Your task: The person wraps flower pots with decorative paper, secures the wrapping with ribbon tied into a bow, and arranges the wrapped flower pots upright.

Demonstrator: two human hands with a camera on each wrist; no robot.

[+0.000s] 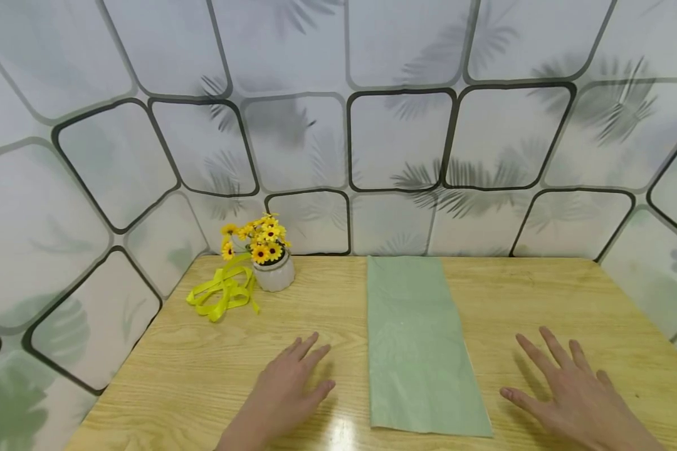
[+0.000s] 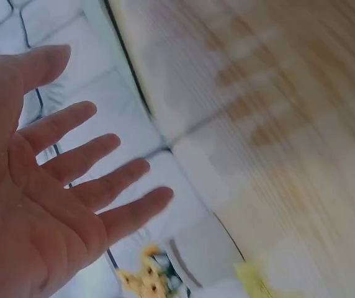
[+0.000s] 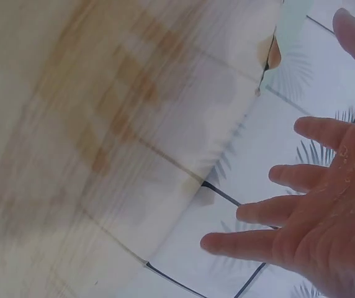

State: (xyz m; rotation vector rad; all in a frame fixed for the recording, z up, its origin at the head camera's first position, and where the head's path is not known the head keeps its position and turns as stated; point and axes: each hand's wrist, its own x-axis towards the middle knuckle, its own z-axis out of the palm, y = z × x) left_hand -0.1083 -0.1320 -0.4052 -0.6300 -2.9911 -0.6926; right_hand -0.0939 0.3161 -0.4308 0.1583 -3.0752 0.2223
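A long pale green sheet [image 1: 417,351], perhaps paper or cloth, lies flat on the wooden table from its back edge toward the front. To its left, my left hand [image 1: 284,391] hovers over the tabletop with fingers spread and nothing held. My right hand [image 1: 575,398] is on the sheet's other side, fingers fanned out, also holding nothing. Both wrist views show bare palms, the left palm [image 2: 35,230] and the right palm [image 3: 326,236], with the fingers extended above the wood.
At the back left stands a white pot [image 1: 274,273] of yellow artificial-looking flowers [image 1: 265,238]. Beside it lies a loose tangle of yellow ribbon [image 1: 222,294]. A patterned curtain-like backdrop [image 1: 400,144] rises behind and along both sides of the wooden table [image 1: 316,313].
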